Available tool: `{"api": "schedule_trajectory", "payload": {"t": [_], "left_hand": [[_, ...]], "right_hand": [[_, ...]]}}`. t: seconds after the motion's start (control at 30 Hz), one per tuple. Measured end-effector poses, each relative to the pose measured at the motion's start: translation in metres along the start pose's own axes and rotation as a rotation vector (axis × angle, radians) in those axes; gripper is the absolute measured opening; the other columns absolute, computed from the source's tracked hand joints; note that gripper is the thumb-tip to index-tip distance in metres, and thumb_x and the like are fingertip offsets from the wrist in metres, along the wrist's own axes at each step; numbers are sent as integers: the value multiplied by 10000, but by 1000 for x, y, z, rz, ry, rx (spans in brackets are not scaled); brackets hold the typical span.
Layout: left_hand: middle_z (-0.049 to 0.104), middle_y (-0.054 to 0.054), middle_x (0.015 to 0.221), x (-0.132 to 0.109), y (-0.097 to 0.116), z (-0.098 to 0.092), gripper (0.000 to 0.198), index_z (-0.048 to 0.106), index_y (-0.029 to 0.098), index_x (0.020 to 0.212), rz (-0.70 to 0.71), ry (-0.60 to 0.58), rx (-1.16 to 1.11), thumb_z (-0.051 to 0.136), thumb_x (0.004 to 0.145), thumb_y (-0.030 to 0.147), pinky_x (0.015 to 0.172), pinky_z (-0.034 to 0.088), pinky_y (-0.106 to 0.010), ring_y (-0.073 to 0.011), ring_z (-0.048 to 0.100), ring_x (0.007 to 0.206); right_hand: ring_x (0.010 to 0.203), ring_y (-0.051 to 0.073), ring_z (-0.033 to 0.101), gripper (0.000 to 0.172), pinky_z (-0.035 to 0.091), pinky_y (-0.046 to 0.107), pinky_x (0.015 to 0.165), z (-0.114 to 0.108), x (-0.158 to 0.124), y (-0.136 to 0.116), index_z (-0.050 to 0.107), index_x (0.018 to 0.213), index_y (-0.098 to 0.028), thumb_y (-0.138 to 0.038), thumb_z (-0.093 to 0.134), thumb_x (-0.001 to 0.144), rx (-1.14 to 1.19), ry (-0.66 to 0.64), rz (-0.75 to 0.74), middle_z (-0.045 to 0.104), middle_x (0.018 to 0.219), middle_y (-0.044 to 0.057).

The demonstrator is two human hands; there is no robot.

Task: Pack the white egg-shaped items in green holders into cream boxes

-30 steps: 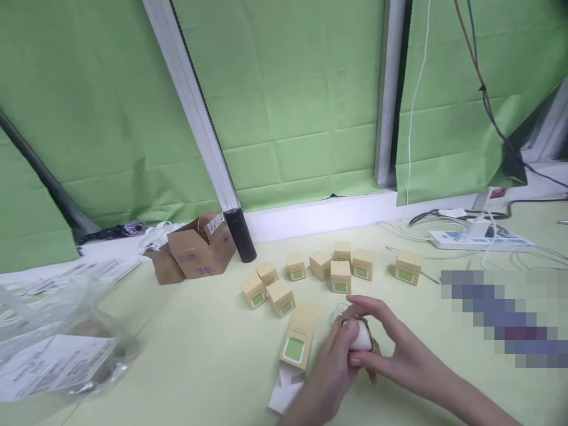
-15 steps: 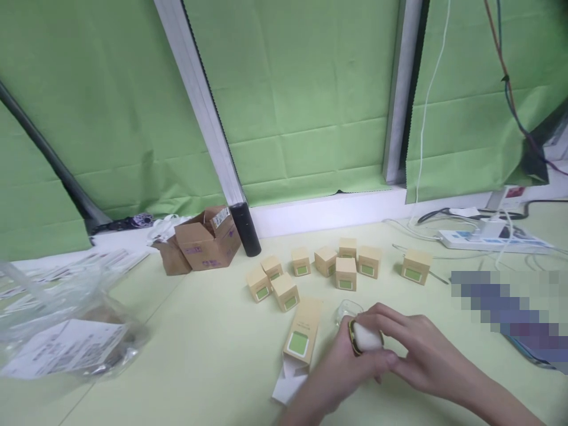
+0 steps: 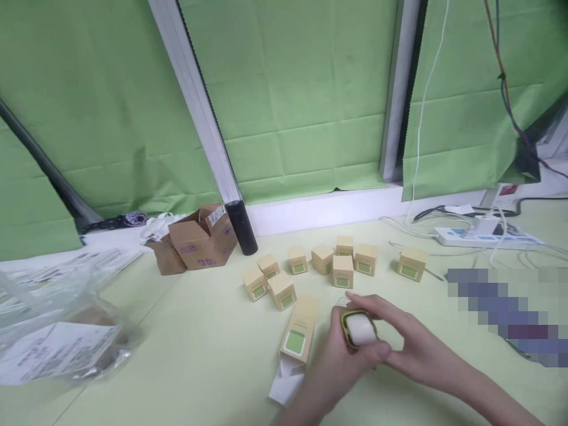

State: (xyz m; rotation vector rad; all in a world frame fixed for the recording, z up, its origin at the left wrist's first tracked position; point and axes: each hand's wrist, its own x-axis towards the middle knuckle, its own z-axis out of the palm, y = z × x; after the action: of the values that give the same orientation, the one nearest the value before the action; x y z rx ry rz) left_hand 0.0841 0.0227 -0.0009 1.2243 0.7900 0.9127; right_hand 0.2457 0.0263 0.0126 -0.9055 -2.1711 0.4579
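Low at the right of centre, both hands meet around a small rounded white case in a yellow-and-dark rimmed cover (image 3: 361, 329); it looks like an earphone case, though its exact kind is unclear. My left hand (image 3: 339, 361) wraps it from the left and below. My right hand (image 3: 410, 343) grips its right side, thumb at the lower edge and fingers over the far edge. Just behind the hands, a clear plastic piece (image 3: 342, 302) is mostly hidden. Beside my left wrist lies a tall tan box (image 3: 304, 319) with a green label, its white end flap (image 3: 286, 384) open toward me.
Several small tan boxes (image 3: 343, 272) stand beyond the hands, with one box (image 3: 412, 264) apart at the right. Further back are an open brown carton (image 3: 204, 242), a black cylinder (image 3: 242, 228) and a power strip (image 3: 483, 236). A plastic bag (image 3: 66, 349) lies left.
The white piece and its rim have tilted to face the camera more. My right fingers have shifted from over the top to the far edge. The view has moved slightly.
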Motion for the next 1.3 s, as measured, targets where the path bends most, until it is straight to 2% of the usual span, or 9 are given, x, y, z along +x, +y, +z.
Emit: {"api": "schedule_trajectory", "payload": {"t": [0.2, 0.33, 0.57, 0.73, 0.87, 1.0, 1.13, 1.23, 1.3], "left_hand": [[516, -5, 755, 6, -1, 5, 328, 468, 163, 939, 27, -47, -343, 380, 876, 473, 575, 410, -262, -133, 513, 664], [506, 11, 724, 9, -7, 7, 264, 454, 176, 841, 13, -19, -457, 441, 859, 439, 558, 422, -249, -127, 522, 648], [520, 24, 676, 13, -30, 3, 323, 449, 178, 813, 45, 54, -358, 372, 884, 484, 544, 414, -248, -118, 520, 593], [573, -11, 748, 12, -26, 1, 397, 443, 168, 916, 28, 36, -326, 308, 882, 540, 523, 387, -243, -115, 508, 580], [587, -28, 830, 9, -17, -1, 431, 408, 172, 1049, 66, 5, -131, 517, 810, 513, 536, 361, -223, -95, 479, 596], [555, -22, 770, 9, -4, -8, 499, 347, 188, 1102, 31, -17, -44, 312, 834, 607, 575, 394, -288, -140, 488, 597], [528, -96, 1085, 12, 15, -20, 503, 417, 211, 1170, 130, 110, 672, 595, 717, 339, 896, 331, -394, -252, 455, 1019], [488, -147, 1181, 22, 23, -24, 570, 511, 167, 1119, 115, 60, 1023, 668, 573, 216, 981, 234, -442, -347, 275, 1206], [535, -150, 1058, 30, 22, -24, 474, 563, 155, 1017, 69, 46, 1082, 670, 559, 218, 923, 289, -452, -364, 336, 1134]], "right_hand": [[1040, 232, 590, 408, 538, 338, 822, -10, 6, -4, 559, 1167, -300, -215, 634, 775, -81, 12, -37, 591, 1122, 70], [977, 212, 624, 345, 547, 304, 799, -7, 6, -6, 563, 1171, -283, -236, 595, 831, 2, -12, -31, 625, 1098, 65], [1036, 232, 623, 426, 537, 321, 842, -6, 4, -3, 486, 1285, -301, -232, 548, 869, 18, 14, -105, 629, 1183, 70], [923, 208, 644, 438, 563, 314, 738, 1, 3, -5, 489, 1282, -336, -214, 543, 864, -26, -21, -20, 603, 1145, 76], [1108, 245, 551, 613, 518, 385, 868, 3, 2, -4, 385, 1348, -343, -249, 634, 795, 128, -13, 97, 538, 1247, 73], [1105, 275, 554, 310, 503, 439, 885, -3, 8, 3, 597, 1105, -281, -348, 611, 802, 386, 94, 281, 594, 1181, 73], [964, 235, 633, 306, 521, 426, 849, -8, 14, 18, 570, 1104, -217, -389, 472, 871, 700, 326, 476, 646, 1012, 70], [924, 213, 641, 377, 531, 396, 828, -7, 15, 27, 517, 1207, -209, -344, 463, 859, 738, 278, 539, 642, 977, 62], [876, 204, 643, 433, 542, 380, 787, -5, 15, 30, 483, 1232, -212, -370, 522, 830, 636, 268, 545, 631, 1005, 63]]}}
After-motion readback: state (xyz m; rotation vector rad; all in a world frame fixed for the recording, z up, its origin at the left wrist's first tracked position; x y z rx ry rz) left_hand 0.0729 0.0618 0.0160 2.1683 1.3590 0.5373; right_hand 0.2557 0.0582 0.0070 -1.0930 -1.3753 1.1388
